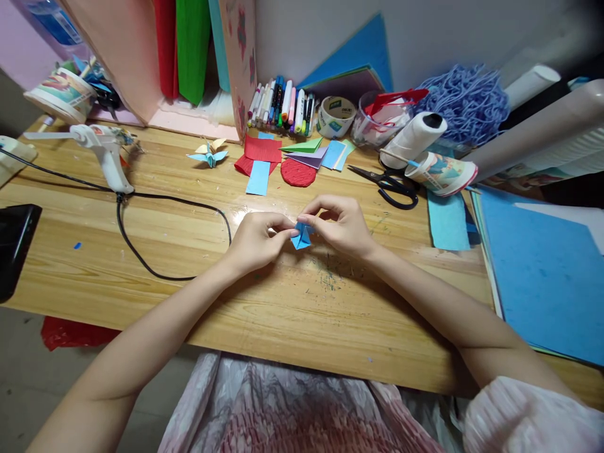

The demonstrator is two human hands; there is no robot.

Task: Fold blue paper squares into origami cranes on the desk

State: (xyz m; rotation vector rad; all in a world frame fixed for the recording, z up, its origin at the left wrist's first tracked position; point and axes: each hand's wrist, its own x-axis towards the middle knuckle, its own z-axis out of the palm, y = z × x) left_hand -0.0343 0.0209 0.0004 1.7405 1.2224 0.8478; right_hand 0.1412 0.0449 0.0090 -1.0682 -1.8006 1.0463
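Observation:
A small folded piece of blue paper (302, 239) is held between both hands above the middle of the wooden table. My left hand (259, 239) pinches its left side between thumb and fingertips. From the upper right, my right hand (337, 223) pinches its top edge with thumb and index finger. Creases and pointed flaps show on the paper's lower part, while the fingertips cover some of its upper part. Beyond the hands lie a light blue paper strip (258, 178), a red round piece (298, 172) and a folded paper flower (208, 153).
A white glue gun (104, 154) stands at the left, its black cable (141, 263) looping toward my left hand. Black-handled scissors (389, 185) lie at the right. Markers (283, 107) and a tape roll (335, 117) line the back. Blue sheets (552, 270) are stacked far right.

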